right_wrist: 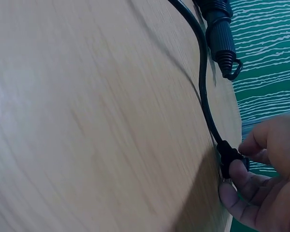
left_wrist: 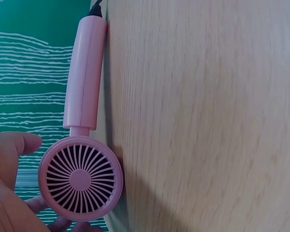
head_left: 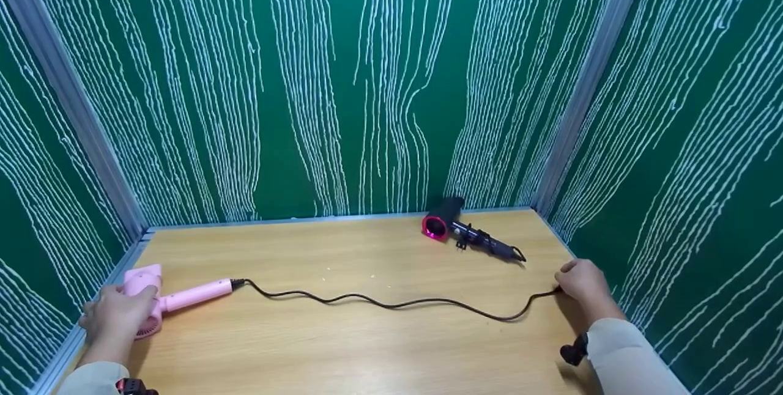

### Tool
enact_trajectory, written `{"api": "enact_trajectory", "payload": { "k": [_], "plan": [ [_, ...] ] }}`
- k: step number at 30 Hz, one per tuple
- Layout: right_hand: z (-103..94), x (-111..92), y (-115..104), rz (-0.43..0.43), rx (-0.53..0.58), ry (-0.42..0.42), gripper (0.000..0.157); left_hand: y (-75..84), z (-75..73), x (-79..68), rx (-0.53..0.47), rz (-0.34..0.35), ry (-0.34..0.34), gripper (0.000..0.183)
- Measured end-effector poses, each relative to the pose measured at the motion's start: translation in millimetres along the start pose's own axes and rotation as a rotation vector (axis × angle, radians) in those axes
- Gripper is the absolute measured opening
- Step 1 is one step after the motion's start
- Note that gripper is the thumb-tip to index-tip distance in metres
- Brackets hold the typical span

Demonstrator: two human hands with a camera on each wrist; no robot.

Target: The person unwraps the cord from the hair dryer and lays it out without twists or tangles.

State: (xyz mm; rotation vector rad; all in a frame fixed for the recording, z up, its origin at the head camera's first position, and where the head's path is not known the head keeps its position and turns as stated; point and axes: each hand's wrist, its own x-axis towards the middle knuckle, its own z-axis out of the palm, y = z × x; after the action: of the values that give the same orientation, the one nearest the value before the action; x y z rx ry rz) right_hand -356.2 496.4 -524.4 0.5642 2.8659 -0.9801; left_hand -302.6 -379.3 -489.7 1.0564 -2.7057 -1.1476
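Observation:
At the table's left side, my left hand (head_left: 116, 315) holds the head of a pink hair dryer (head_left: 199, 295), whose handle points right. The left wrist view shows the dryer's round slatted intake (left_wrist: 80, 179), with the fingers of the left hand (left_wrist: 9, 188) partly hidden behind it. A black cord (head_left: 391, 306) runs in loose waves from the handle across the table to my right hand (head_left: 581, 285). Thumb and fingers of that right hand (right_wrist: 270, 174) pinch the black plug (right_wrist: 228, 157) at the cord's end, close over the tabletop near its right edge.
A second hair dryer (head_left: 452, 217), black with a pink-ringed nozzle, lies at the back right, its cord bundled along the handle. Small pale specks dot the middle of the wooden table (head_left: 342, 352). Green walls (head_left: 293, 107) with white wavy lines enclose the back and both sides.

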Motion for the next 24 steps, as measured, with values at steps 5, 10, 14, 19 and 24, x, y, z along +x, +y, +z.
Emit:
{"api": "enact_trajectory", "payload": {
  "k": [5,10,14,19,24],
  "plan": [
    [1.7,-0.5,-1.4,0.019,0.079,-0.02,0.038,-3.9,2.8,3.9,-0.015,0.012,0.003,0.098],
    [0.0,3.5,-1.5,0.042,0.126,0.01,0.028,-7.4,5.0,7.2,-0.03,0.007,-0.009,0.098],
    [-1.9,6.2,-3.8,0.131,0.274,0.104,0.036,-8.2,5.4,9.5,-0.056,0.0,-0.03,0.098],
    [-1.1,8.7,-4.8,0.202,0.375,0.233,0.047,-8.6,6.5,11.3,-0.053,0.003,-0.027,0.098],
    [7.3,12.9,-5.1,0.197,0.327,0.189,0.047,-10.3,6.5,12.9,-0.04,-0.004,-0.023,0.098]
  ]
}}
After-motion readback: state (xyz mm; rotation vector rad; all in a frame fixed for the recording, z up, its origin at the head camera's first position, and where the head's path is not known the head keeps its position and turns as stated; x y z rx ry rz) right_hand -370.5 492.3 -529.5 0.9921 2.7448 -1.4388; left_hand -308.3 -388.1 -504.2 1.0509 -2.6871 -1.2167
